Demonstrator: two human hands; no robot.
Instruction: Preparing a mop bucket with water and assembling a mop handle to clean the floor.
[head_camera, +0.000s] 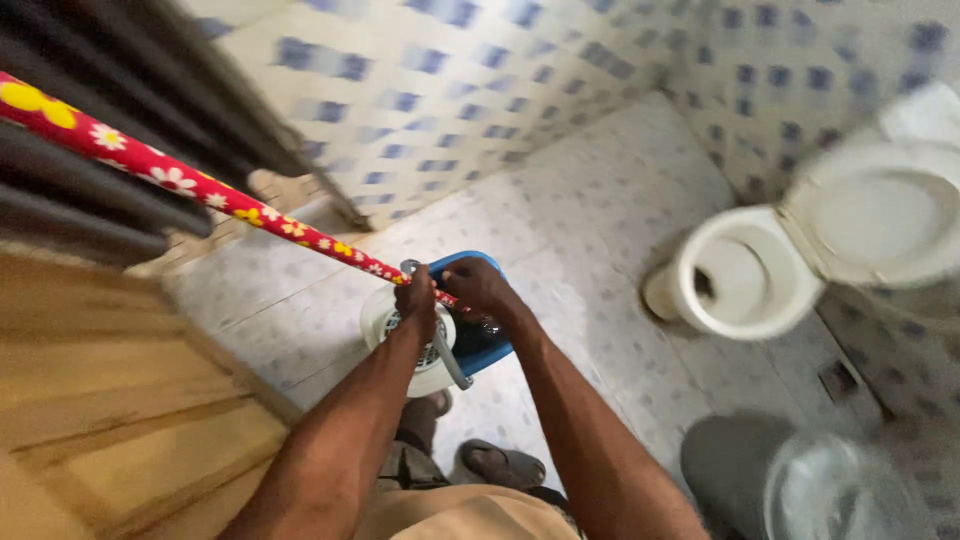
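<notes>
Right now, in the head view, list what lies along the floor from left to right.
Wooden door → mop bucket, with both hands on the mop handle above it → toilet → grey bin with a metal basin.

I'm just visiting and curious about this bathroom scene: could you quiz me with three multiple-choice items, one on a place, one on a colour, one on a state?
1. Where is the bucket?
A. On the floor below the hands
B. On top of the toilet
C. Hung on the door

2. What colour is the pole?
A. Plain green
B. Red with flowers
C. Black

3. How is the toilet lid?
A. Shut
B. Missing
C. Raised

Answers:
1 A: the blue bucket stands on the tiled floor just under the left hand and right hand.
2 B: the pole is red with yellow and white flowers, and both hands grip its lower end.
3 C: the lid is tipped back against the wall, so the bowl shows open.
</notes>
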